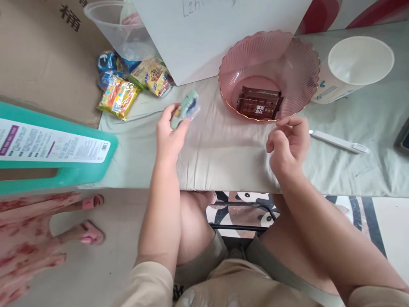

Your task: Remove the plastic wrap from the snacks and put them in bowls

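My left hand point(171, 135) is closed around a small pale-green snack packet point(185, 110) with a clear, shiny edge, raised over the cloth-covered table. My right hand point(289, 147) is curled, thumb against the fingers, just in front of a pink ribbed bowl point(233, 96) with a gold rim. Whether anything sits inside those fingers is hidden; a whitish, see-through edge shows beside the palm. Dark brown snack packets point(260, 103) lie in the bowl. Left of my left hand are a yellow-and-orange snack packet point(119, 97) and a cookie packet point(152, 76).
A clear plastic tub point(137, 40) stands behind the packets, beside a white board point(204, 47). To the right are a white paper tub point(335, 81) and a white box cutter-like tool point(340, 142). A green labelled panel point(110, 149) juts in at left, near another person's feet point(87, 233).
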`<state>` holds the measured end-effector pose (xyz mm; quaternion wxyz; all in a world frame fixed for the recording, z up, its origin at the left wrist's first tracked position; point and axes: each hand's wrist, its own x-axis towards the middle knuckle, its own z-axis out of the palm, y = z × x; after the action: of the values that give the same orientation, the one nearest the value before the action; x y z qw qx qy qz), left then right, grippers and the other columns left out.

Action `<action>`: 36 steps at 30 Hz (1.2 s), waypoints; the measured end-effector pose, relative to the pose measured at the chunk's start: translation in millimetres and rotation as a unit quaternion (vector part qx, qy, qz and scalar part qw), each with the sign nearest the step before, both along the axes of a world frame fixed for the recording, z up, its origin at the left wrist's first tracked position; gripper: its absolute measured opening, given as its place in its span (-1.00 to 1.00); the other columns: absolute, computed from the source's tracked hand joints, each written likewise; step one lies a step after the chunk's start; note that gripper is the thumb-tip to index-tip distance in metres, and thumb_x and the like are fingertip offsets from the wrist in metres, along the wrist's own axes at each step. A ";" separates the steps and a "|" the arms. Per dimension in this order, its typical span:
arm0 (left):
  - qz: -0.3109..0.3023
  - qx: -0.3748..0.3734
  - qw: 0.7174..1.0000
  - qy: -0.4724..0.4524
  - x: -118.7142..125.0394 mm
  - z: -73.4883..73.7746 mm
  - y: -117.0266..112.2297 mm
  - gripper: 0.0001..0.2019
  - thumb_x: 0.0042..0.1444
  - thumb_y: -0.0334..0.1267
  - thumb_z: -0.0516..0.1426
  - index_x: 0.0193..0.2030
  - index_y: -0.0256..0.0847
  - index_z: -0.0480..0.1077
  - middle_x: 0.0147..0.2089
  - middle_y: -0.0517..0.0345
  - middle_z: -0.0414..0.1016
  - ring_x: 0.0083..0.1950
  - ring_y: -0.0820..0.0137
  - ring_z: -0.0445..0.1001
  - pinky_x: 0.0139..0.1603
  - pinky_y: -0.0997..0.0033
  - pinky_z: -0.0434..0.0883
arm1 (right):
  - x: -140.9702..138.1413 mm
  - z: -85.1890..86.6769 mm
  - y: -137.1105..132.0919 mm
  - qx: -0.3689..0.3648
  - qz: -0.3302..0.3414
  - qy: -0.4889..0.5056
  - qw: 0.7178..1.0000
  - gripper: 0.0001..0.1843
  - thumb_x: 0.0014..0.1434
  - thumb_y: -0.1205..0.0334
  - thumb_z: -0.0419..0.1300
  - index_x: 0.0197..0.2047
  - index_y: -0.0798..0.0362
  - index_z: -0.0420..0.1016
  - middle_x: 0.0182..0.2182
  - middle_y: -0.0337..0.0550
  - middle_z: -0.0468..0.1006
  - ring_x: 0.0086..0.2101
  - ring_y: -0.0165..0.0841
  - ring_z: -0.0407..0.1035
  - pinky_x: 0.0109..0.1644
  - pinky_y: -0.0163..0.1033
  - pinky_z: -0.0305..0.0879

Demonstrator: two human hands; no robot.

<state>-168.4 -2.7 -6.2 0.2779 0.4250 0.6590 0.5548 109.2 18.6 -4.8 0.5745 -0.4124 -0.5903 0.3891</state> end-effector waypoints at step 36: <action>-0.341 0.010 0.936 0.092 73.8 -2.5 1.6 -0.42 0.02 -0.28 0.32 0.23 -0.09 0.44 0.17 0.05 0.60 0.16 0.21 0.60 0.18 0.24 0.55 | 45.2 18.7 -23.9 -0.168 0.141 -0.210 0.953 -0.65 0.35 -0.06 0.04 -0.28 0.01 0.46 -0.55 -0.27 0.38 -0.53 -0.42 0.24 -0.41 -0.26 0.13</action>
<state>-94.6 -1.2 -8.7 0.3842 0.6759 0.4920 0.3918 154.4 -5.2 13.9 0.2995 -0.4874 -0.6760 0.4645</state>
